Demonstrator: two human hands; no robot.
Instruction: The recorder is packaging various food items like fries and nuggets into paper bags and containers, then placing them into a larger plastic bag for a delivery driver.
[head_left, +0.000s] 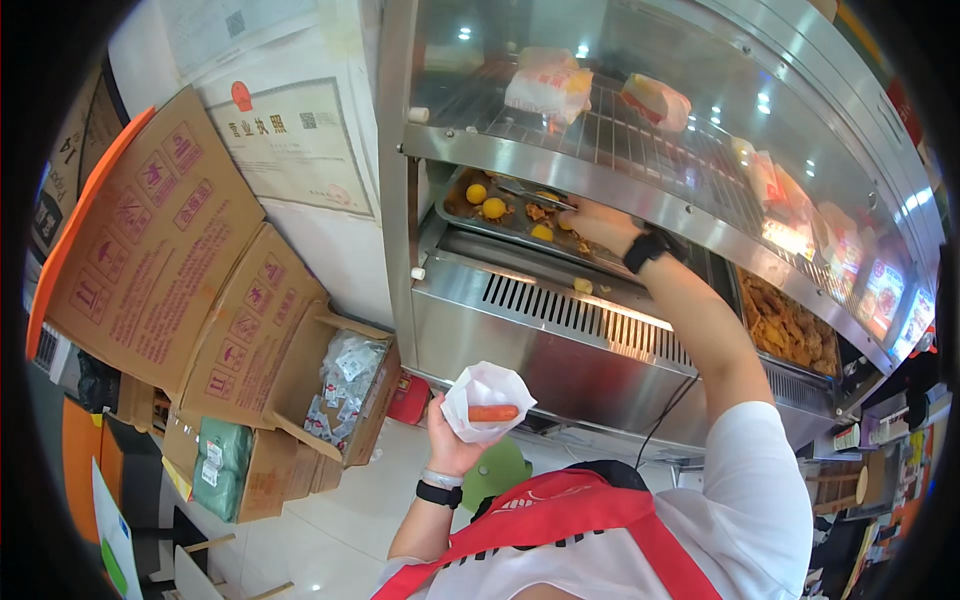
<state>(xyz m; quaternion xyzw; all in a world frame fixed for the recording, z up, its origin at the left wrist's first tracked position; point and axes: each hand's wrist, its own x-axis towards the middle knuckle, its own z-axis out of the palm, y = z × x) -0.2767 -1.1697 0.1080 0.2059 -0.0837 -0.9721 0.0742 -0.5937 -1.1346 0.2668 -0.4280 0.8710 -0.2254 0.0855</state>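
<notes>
My left hand (448, 444) holds up a white paper bag (484, 382), its mouth facing me, with a reddish-brown sausage (493, 413) at the opening. Inside the heated display cabinet, my right hand (596, 225) grips metal tongs (529, 193). The tongs reach over a metal tray (517, 220), and I cannot tell whether their tips hold anything. Yellow balls (493, 208) and small browned fried pieces (537, 211) lie in that tray. A yellow piece (582, 285) sits on the cabinet's ledge in front. My right fingers are partly hidden by the hand itself.
Wrapped food (551, 86) stands on the wire shelf above my right forearm, behind a steel rail (555, 165). Fried food fills another tray (784, 322) at right. An open cardboard box (375, 397) of small packets stands at left. A black cable (664, 420) hangs below.
</notes>
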